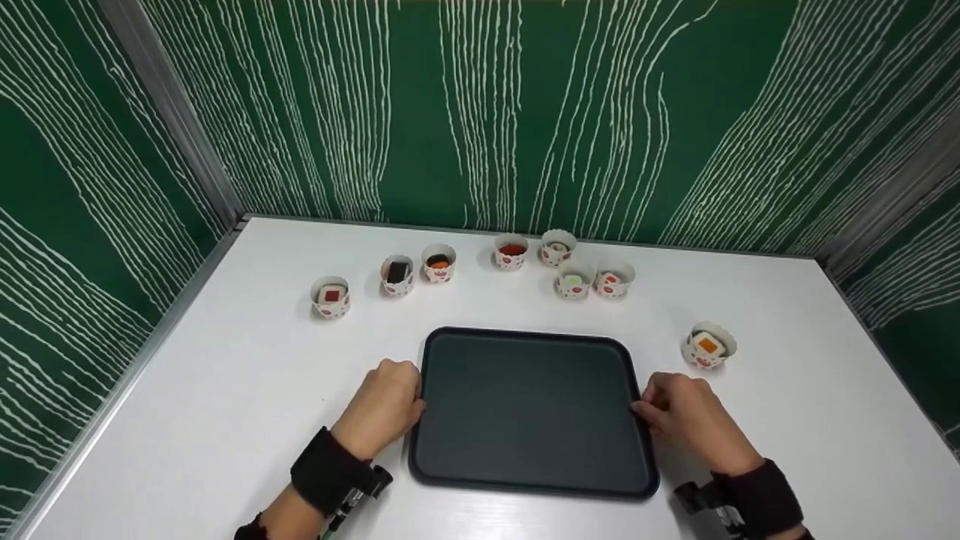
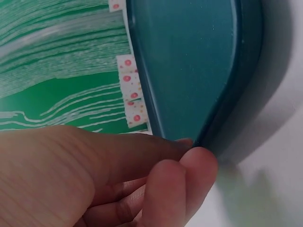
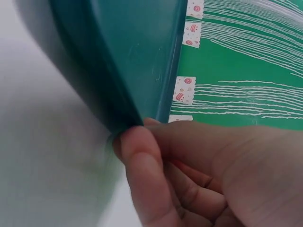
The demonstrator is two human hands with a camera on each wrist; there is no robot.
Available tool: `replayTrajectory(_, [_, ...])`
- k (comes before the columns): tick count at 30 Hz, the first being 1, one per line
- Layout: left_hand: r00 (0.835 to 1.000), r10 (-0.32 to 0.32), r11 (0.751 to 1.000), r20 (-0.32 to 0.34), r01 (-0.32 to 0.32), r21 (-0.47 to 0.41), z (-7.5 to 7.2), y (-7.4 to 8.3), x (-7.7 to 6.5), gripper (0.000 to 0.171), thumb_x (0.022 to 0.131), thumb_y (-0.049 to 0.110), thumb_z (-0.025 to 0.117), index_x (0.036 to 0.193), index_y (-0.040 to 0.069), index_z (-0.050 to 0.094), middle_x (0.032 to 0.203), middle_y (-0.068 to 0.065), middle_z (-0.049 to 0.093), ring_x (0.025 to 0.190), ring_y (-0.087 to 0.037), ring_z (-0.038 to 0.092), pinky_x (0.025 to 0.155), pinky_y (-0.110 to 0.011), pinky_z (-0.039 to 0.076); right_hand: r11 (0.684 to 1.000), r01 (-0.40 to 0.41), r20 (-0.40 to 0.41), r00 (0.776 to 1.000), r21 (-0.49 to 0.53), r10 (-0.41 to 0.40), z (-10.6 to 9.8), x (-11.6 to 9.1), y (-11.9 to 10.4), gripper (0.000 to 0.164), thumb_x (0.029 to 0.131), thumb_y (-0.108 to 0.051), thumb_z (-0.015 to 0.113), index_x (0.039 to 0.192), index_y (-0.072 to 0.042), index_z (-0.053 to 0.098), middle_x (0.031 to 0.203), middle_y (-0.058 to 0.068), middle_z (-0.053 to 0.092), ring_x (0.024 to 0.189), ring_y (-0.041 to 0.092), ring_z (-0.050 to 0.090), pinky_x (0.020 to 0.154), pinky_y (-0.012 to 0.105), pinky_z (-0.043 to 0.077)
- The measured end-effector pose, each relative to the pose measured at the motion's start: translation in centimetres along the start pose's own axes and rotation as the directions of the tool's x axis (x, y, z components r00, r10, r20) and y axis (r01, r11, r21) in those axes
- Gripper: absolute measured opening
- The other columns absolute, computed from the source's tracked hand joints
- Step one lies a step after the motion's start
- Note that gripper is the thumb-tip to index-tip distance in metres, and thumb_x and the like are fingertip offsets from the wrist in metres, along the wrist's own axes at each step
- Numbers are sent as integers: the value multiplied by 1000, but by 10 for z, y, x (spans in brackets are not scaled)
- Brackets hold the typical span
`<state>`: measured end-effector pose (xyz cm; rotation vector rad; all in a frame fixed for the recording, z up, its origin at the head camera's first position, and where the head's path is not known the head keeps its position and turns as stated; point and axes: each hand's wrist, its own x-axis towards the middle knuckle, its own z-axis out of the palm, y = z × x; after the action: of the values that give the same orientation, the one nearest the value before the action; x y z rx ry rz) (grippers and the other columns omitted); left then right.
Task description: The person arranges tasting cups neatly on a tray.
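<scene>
A dark rectangular tray [image 1: 525,412] with rounded corners and a raised rim lies in front of the person, its surface bare. At the tray's left side, the left hand [image 1: 386,405] pinches the rim between thumb and curled fingers; the left wrist view shows the fingertips [image 2: 201,163] right on the edge. Opposite it, the right hand [image 1: 686,412] grips the right rim the same way, and in the right wrist view a finger [image 3: 142,146] curls under the edge. A shadow lies beneath the tray's near side in both wrist views.
Patterned paper cups with small food-like pieces stand beyond the tray: one at left [image 1: 330,298], a pair beside it, several at the back middle [image 1: 511,252]. Another cup [image 1: 708,346] stands near the right hand. Green, white-streaked walls [image 1: 420,112] enclose the white table [image 1: 247,360].
</scene>
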<state>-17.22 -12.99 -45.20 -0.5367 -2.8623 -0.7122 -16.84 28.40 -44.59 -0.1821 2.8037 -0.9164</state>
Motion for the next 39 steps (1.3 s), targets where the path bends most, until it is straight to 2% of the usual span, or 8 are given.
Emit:
replayTrajectory(7, [999, 45, 997, -27, -44, 60, 30, -27, 5, 27, 75, 1, 86, 62, 10, 63, 62, -4, 63, 57, -25, 65, 49, -42, 48, 1000, -7, 10, 1000, -12, 7, -1, -4, -1, 14, 99, -8, 75, 86, -7, 68, 70, 1, 68, 62, 15, 63, 55, 25, 46])
replayTrajectory(9, [999, 44, 998, -19, -43, 51, 30, -26, 5, 28, 75, 1, 86, 61, 10, 63, 61, -4, 63, 56, -22, 64, 48, -41, 47, 1000, -8, 17, 1000, -8, 8, -2, -4, -1, 14, 99, -7, 75, 87, -7, 68, 69, 1, 68, 62, 16, 63, 54, 25, 46])
replayTrajectory(16, [999, -6, 1000, 33, 6, -22, -5, 6, -2, 30, 77, -4, 85, 59, 7, 63, 61, -5, 63, 58, -23, 64, 52, -37, 50, 1000, -8, 30, 1000, -12, 8, -2, -4, -1, 14, 99, -9, 74, 87, -8, 68, 68, 0, 67, 62, 16, 63, 54, 25, 45])
replayTrajectory(21, [997, -28, 999, 72, 31, -33, -15, 13, -2, 33, 80, -4, 86, 58, 6, 65, 58, -3, 63, 54, -15, 57, 51, -30, 46, 1000, -4, 21, 1000, -27, 4, -5, -4, -1, 15, 100, -13, 75, 88, -8, 68, 67, 0, 66, 61, 15, 60, 54, 25, 44])
replayTrajectory(26, [993, -71, 996, 92, 75, -38, -19, 6, 2, 27, 84, 2, 86, 62, 7, 70, 63, -3, 68, 55, -16, 58, 54, -32, 48, 999, -3, 4, 1000, -38, 3, -8, -3, -3, 16, 99, -18, 77, 88, -9, 68, 65, -1, 65, 61, 15, 59, 53, 26, 43])
replayTrajectory(32, [985, -174, 985, 14, 174, 20, -34, -12, 11, 10, 85, 10, 87, 82, 5, 79, 80, -12, 77, 71, -31, 72, 68, -48, 60, 998, 39, -19, 999, -59, -40, -10, -3, -4, 18, 98, -21, 79, 89, -10, 69, 66, -2, 67, 61, 13, 59, 53, 26, 44])
replayTrajectory(36, [968, -250, 967, -29, 251, 48, -52, -23, 19, 19, 90, 18, 85, 101, 4, 80, 88, -14, 78, 73, -33, 73, 68, -51, 61, 996, 47, -32, 998, -74, -50, -12, -5, -5, 18, 97, -22, 79, 89, -10, 69, 68, -2, 69, 62, 12, 62, 54, 26, 45])
replayTrajectory(39, [954, -291, 954, -70, 295, 54, -63, -33, 24, 34, 92, 22, 84, 117, 1, 76, 104, -21, 78, 84, -40, 75, 70, -56, 62, 997, 30, -28, 999, -73, -32, -14, -6, -6, 18, 98, -23, 79, 91, -9, 69, 72, -1, 72, 64, 13, 64, 55, 27, 46])
